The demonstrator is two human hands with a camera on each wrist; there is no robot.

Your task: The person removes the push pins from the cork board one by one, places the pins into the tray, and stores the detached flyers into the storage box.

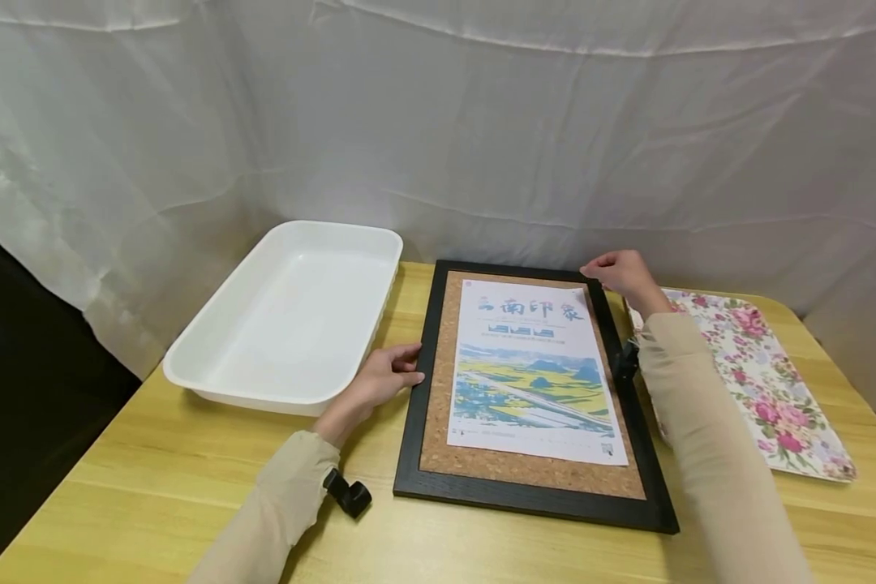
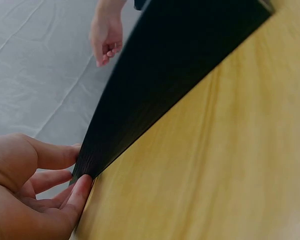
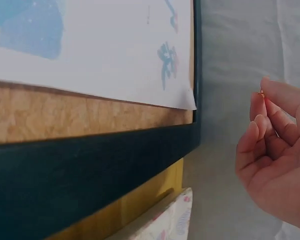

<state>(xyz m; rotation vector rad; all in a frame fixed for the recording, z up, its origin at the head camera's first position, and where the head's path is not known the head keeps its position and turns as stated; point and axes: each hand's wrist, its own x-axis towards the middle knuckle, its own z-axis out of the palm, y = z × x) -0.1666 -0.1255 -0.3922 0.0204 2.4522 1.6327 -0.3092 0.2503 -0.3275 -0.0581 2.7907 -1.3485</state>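
Note:
A black-framed cork board [image 1: 533, 478] lies on the table, bearing a printed poster [image 1: 533, 373] with a blue and yellow landscape. Fingers and thumb of my left hand [image 1: 383, 375] hold the board's left edge; the left wrist view shows that hand [image 2: 40, 190] at the dark frame [image 2: 135, 100]. Above the board's far right corner is my right hand [image 1: 624, 274]. In the right wrist view, the right hand [image 3: 280, 140] pinches a tiny gold-coloured thumbtack [image 3: 261, 93] between thumb and index finger. Near it, the poster's corner [image 3: 187, 102] lifts slightly off the cork.
Left of the board stands a deep white tray [image 1: 190, 369]. A flower-patterned tray [image 1: 781, 389] lies to the right, partly behind the right forearm. A grey-white curtain [image 1: 482, 122] hangs behind the wooden table [image 1: 153, 478].

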